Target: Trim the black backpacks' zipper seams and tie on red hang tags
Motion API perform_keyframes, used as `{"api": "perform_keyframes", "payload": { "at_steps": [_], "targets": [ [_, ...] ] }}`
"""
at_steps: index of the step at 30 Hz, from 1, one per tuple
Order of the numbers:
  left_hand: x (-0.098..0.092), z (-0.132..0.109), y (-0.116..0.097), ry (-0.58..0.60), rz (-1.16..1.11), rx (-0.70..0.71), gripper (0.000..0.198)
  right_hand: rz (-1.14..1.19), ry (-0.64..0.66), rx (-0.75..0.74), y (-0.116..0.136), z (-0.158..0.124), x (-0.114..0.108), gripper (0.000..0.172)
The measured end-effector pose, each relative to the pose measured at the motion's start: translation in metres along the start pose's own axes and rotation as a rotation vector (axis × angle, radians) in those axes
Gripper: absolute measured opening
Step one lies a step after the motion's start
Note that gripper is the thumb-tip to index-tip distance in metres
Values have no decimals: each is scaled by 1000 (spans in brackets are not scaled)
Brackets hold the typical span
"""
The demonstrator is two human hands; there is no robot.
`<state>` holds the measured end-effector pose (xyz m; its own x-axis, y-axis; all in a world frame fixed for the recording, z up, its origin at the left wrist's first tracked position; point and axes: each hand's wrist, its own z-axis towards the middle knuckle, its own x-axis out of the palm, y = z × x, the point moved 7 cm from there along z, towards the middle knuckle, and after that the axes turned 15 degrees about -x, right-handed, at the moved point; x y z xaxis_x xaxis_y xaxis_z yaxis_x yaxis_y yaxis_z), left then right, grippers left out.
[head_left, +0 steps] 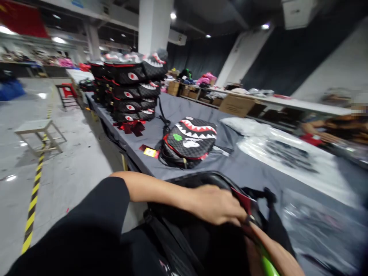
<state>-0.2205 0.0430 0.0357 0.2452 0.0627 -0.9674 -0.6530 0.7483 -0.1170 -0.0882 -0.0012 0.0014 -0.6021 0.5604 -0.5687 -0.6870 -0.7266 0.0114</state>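
Note:
A black backpack (201, 178) stands close in front of me at the table edge, with straps and a red strip (244, 201) near its top right. My left hand (221, 205) reaches across it, fingers curled down and closed at the bag's upper edge beside the red strip. Coming in from the lower right, my right hand (253, 230) meets the left fingertips; its fingers are hidden and blurred. Below that wrist shows a lime-green edge (268, 264). Beyond lies a checkered backpack (192, 140) with a shark-mouth print, a yellow-and-red tag (151, 152) beside it.
Stacked shark-print backpacks (129, 92) fill the far left of the grey-covered table (184, 105). Clear plastic bags (322, 226) lie at the right, with white plastic (258, 134) behind them. Across the table sits another person (333, 126). A stool (40, 132) stands on the left floor.

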Motion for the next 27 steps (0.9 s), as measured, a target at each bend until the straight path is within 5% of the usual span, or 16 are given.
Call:
{"api": "perform_keyframes", "payload": {
  "at_steps": [2,4,8,15,22,27],
  "targets": [
    [-27,3,8,-209,31,-74,32,1,68,-18,5,1,-4,27],
    [-35,14,24,-202,37,-173,62,19,123,16,10,2,-1,27],
    [-2,54,44,75,39,-188,80,18,35,113,7,7,11,28],
    [64,111,48,249,93,-164,72,201,-109,356,-2,-29,18,30],
    [60,99,31,163,216,-110,126,249,-91,417,-15,-50,10,37],
    [68,99,27,205,343,-144,134,317,-188,542,-21,-52,15,35]
  ]
}}
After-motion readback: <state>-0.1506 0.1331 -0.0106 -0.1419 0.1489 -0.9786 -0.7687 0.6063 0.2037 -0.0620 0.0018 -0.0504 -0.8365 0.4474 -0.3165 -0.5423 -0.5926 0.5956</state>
